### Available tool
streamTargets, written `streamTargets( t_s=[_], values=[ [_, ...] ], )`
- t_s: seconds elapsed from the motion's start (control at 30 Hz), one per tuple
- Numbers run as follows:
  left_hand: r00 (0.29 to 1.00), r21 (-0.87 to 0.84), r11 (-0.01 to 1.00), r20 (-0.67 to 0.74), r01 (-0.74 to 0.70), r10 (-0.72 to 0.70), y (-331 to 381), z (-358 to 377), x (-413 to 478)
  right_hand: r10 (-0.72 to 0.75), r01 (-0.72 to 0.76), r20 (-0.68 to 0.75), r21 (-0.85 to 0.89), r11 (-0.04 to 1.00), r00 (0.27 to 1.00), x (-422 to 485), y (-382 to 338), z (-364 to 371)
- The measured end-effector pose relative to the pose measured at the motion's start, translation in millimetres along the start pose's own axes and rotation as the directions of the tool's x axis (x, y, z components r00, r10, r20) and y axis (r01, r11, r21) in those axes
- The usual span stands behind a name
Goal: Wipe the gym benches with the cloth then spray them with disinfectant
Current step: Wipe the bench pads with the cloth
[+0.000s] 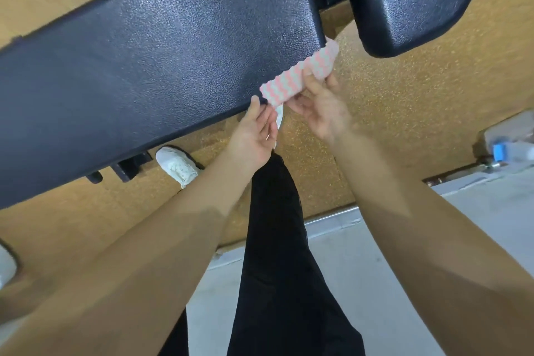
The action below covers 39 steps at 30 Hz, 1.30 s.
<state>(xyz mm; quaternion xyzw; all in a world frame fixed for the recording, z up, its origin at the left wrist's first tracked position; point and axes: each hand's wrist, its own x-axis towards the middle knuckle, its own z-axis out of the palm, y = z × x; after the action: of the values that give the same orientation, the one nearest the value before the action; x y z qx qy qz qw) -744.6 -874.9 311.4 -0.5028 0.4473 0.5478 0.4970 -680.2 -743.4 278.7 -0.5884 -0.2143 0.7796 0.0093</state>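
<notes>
Folding the cloth (pixel 297 78) beside the long bench pad's (pixel 150 61) near edge, the right hand (pixel 320 107) pinches it while the left hand (pixel 254 133) grips its hanging end; flatten it before wiping.

Both forearms are bare from the lower edge of the view up to the wrists, with no sleeve, watch or band on either. The left hand (pixel 254 136) and the right hand (pixel 320 113) wear no gloves and no rings that can be made out, and one long, pale nail shows on the left fingers (pixel 268 136). The trousers (pixel 283 254) are plain black and loose, and the shoe (pixel 179 165) is a white lace-up with a dark edge along its side.
</notes>
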Motion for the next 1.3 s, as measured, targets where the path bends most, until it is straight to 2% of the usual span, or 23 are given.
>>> streamTargets(
  t_s=[0.17,0.33,0.4,0.5,0.6,0.73,0.8,0.87,0.9,1.0,1.07,1.1,1.13,1.17,1.23,1.3],
  values=[
    [0.987,-0.024,0.999,-0.154,-0.04,0.036,30.8,-72.9,-14.5,-0.099,0.107,-0.118,0.065,0.992,0.988,-7.8,38.1,29.1],
    [0.961,-0.084,0.991,-0.265,-0.102,0.076,67.3,-146.8,-22.8,-0.102,0.111,-0.18,0.041,0.993,0.978,-20.4,89.5,59.4],
    [0.956,-0.067,0.995,-0.286,-0.08,0.058,78.1,-161.1,-27.3,-0.09,0.096,-0.192,0.027,0.995,0.977,-26.6,110.1,75.0],
    [0.974,-0.053,0.998,-0.227,-0.039,0.025,84.4,-170.9,-26.7,-0.071,0.079,-0.188,0.037,0.996,0.98,-32.7,140.2,95.3],
    [0.983,0.134,0.989,-0.165,-0.059,0.081,84.2,-179.0,-22.4,-0.083,0.089,-0.189,0.023,0.996,0.978,-37.7,165.8,113.2],
    [0.983,0.335,0.942,-0.17,-0.015,0.076,97.0,-196.1,-24.1,-0.109,0.105,-0.18,-0.032,0.994,0.978,-39.7,190.3,127.3],
    [0.97,0.464,0.883,-0.176,-0.069,0.169,105.6,-210.5,-24.8,-0.119,0.11,-0.188,-0.056,0.992,0.975,-40.2,201.3,134.9],
    [0.921,0.63,0.749,-0.133,-0.206,0.365,112.3,-231.3,-27.3,-0.122,0.11,-0.207,-0.066,0.992,0.971,-43.6,212.5,146.0],
    [0.876,0.724,0.628,-0.068,-0.286,0.477,115.3,-244.2,-28.8,-0.12,0.107,-0.212,-0.073,0.992,0.97,-46.4,218.3,152.8],
    [0.68,0.906,0.138,0.192,-0.399,0.707,127.1,-290.4,-39.2,-0.1,0.084,-0.222,-0.078,0.993,0.97,-54.5,239.6,172.0],
    [0.527,0.905,-0.174,0.373,-0.388,0.764,137.9,-324.2,-45.7,-0.092,0.081,-0.235,-0.059,0.995,0.968,-55.6,255.0,182.0],
    [0.479,0.893,-0.29,0.432,-0.343,0.764,144.9,-340.3,-46.1,-0.099,0.089,-0.238,-0.054,0.995,0.966,-55.2,261.6,186.5],
    [0.469,0.887,-0.371,0.46,-0.274,0.754,152.1,-354.9,-48.0,-0.109,0.099,-0.239,-0.054,0.994,0.965,-55.0,267.6,190.5],
    [0.502,0.891,-0.407,0.45,-0.199,0.738,159.0,-370.1,-45.3,-0.118,0.106,-0.241,-0.06,0.993,0.963,-54.9,273.6,194.1],
    [0.618,0.909,-0.404,0.378,-0.106,0.689,169.7,-392.2,-42.3,-0.126,0.113,-0.248,-0.067,0.991,0.961,-56.7,283.9,200.9],
    [0.673,0.894,-0.441,0.372,-0.075,0.639,174.5,-405.5,-39.8,-0.136,0.122,-0.246,-0.071,0.99,0.96,-58.1,294.3,206.6]
  ],
)
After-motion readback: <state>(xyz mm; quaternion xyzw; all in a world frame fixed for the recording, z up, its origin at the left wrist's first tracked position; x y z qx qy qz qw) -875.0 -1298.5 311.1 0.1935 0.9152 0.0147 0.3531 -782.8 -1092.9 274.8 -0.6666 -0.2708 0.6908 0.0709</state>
